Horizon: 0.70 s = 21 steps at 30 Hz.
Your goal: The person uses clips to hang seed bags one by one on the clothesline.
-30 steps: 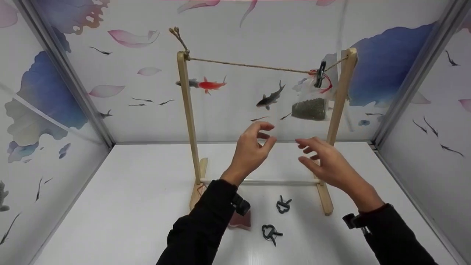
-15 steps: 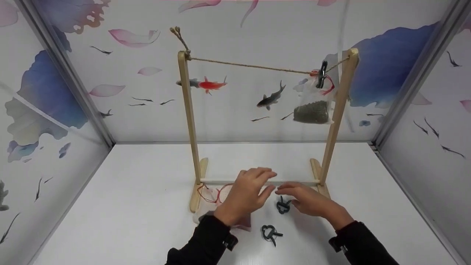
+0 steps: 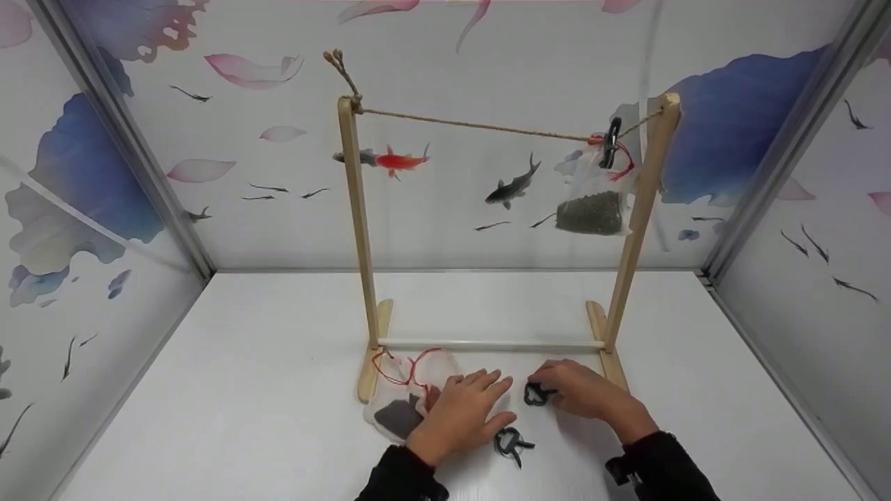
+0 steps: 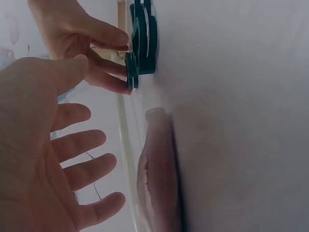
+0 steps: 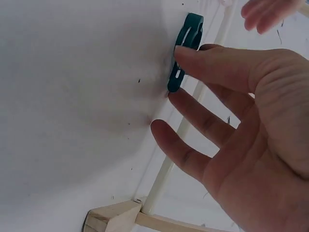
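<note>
- Head view: compared with half a second ago, the right hand (image 3: 588, 393) has dropped to a dark green, loop-bodied plastic clip (image 3: 535, 394) on the table and is pinching it. The left hand (image 3: 463, 417) is lower too, fingers spread, holding nothing, partly covering a sheer white bag with red drawstrings (image 3: 397, 417). Our worry: its thumb is just beside a second dark green plastic clip (image 3: 511, 442), so a sideways sweep could knock that. Pushing forward might bump the stand's white crossbar (image 3: 487, 345) or pale wooden right foot (image 3: 614, 369); we'd use the white tabletop (image 3: 703, 390) stretching rightward.
- Left wrist view: we see a gap between the fingers and a plump pinkish-brown bag (image 4: 161, 179); dipping lower could nudge it.
- Right wrist view: thumb one side, forefinger behind. An off-centre pinch could let the clip pivot, we reckon.
</note>
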Motion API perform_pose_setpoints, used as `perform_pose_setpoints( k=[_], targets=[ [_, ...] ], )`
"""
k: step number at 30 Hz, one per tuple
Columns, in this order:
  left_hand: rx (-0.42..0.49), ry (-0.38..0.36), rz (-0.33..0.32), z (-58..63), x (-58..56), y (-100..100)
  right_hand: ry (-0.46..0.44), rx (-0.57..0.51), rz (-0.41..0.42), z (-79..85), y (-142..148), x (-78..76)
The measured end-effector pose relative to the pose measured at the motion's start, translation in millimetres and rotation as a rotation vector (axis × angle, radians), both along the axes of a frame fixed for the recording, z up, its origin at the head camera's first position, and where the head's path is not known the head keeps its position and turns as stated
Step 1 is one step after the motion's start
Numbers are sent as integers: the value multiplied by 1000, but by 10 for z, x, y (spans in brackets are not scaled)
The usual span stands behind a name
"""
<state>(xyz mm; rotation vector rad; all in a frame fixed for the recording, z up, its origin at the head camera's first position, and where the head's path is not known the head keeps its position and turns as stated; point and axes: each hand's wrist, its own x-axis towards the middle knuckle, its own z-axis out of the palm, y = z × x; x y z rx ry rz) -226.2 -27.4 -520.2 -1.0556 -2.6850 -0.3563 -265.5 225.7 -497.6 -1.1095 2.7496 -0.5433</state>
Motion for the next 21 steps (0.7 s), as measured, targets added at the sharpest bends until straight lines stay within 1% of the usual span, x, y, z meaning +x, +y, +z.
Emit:
perform_pose_setpoints(
  k=[3, 5, 9, 12, 15, 16, 21],
  targets=[
    [34, -22, 0, -59, 21, -8, 24, 5, -84, -21, -14, 34],
    [52, -32, 3, -77, 31, -10, 17, 10, -157, -40, -21, 57],
    [67, -65, 21, -72, 39, -17, -23, 9, -313, -79, -35, 84],
    [80, -72, 35, -51, 27, -31, -46, -4, -384, -97, -34, 90],
    [89, -74, 41, -30, 19, -44, -58, -32, -403, -104, -13, 103],
    [93, -74, 37, -23, 22, -47, -52, -40, -397, -108, 0, 108],
    [107, -62, 18, -46, 40, -40, 9, -52, -364, -137, 37, 158]
  ],
)
